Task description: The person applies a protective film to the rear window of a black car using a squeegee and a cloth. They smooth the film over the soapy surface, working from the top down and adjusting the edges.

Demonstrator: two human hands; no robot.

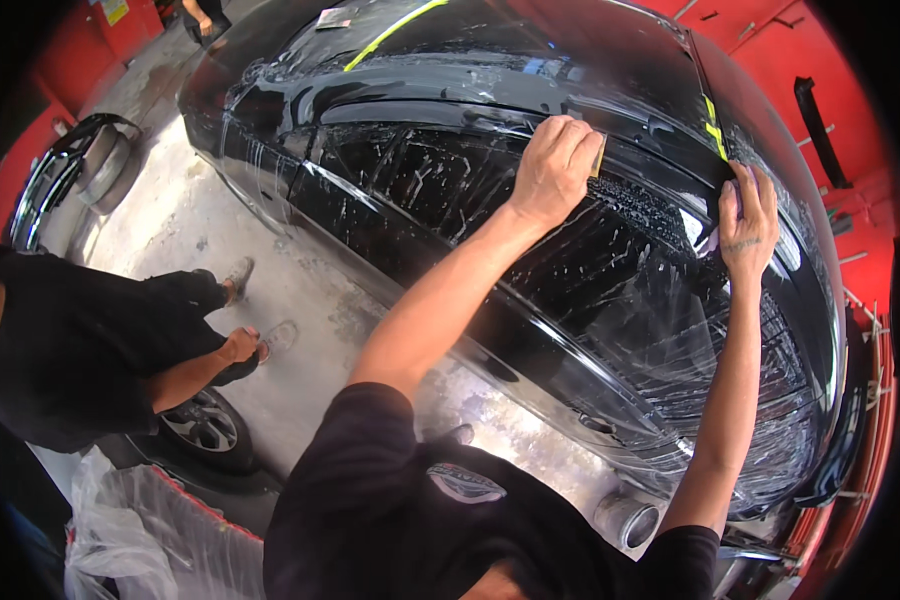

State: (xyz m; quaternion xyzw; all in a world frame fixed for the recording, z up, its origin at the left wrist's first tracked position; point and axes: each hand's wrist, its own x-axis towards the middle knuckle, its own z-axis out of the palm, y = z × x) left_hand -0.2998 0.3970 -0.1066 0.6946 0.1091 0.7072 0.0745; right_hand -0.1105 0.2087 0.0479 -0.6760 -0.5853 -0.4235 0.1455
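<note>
My left hand (557, 172) is closed round a small tan-edged pad (598, 158), pressed against the black car (420, 85) just above its side windows. Most of the pad is hidden by my fingers. Farther right, my right hand (750, 222) rests on the roof edge, fingers bent over the bodywork; I make out nothing in it. Water beads and milky streaks cover the side window (560, 255) and the panels round it. Beside my right fingertips runs a short yellow tape strip (714, 128). A longer yellow tape strip (395, 35) crosses the car at the upper left.
At the left stands another person (80, 345) in black, one hand lowered. A second person (205, 20) shows partly at the top. Near the lower edge are a metal can (627, 521) and plastic sheeting (135, 530) beside a wheel (200, 425). Removed car parts lean by the red walls.
</note>
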